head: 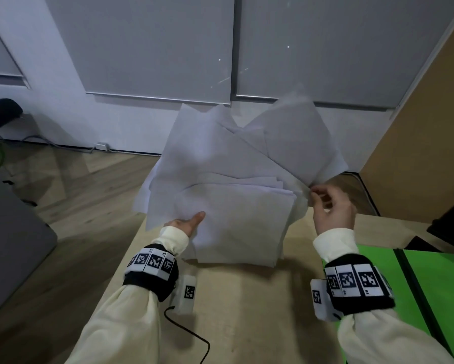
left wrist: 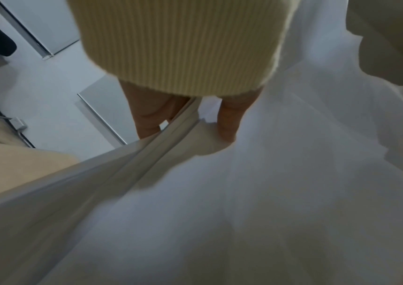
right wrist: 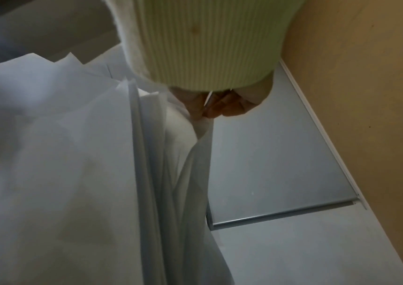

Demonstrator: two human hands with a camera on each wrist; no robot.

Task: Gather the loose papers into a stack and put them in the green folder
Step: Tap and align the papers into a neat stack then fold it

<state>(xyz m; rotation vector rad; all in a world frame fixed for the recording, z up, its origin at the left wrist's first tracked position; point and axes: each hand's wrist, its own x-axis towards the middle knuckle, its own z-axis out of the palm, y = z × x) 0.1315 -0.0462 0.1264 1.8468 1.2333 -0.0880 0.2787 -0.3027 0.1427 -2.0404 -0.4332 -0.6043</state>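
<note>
An uneven bundle of white papers (head: pixel 233 190) is held up on edge over the far part of the wooden table (head: pixel 246 298), its sheets fanned out at the top. My left hand (head: pixel 186 223) grips the bundle's left side, thumb on the front and fingers behind, as the left wrist view shows the papers (left wrist: pixel 268 192) between them. My right hand (head: pixel 330 206) pinches the corner of one loose sheet (head: pixel 299 143) at the bundle's right side; in the right wrist view that right hand (right wrist: pixel 219 108) is partly under the cuff. The green folder (head: pixel 414 279) lies open at the right.
A tan cabinet side (head: pixel 430 114) rises on the right, with a dark object (head: pixel 451 219) on the table beside the folder. White panelled doors (head: pixel 155 48) stand behind. A grey unit (head: pixel 8 232) sits left on the wooden floor. A black cable (head: pixel 191 334) trails across the near table.
</note>
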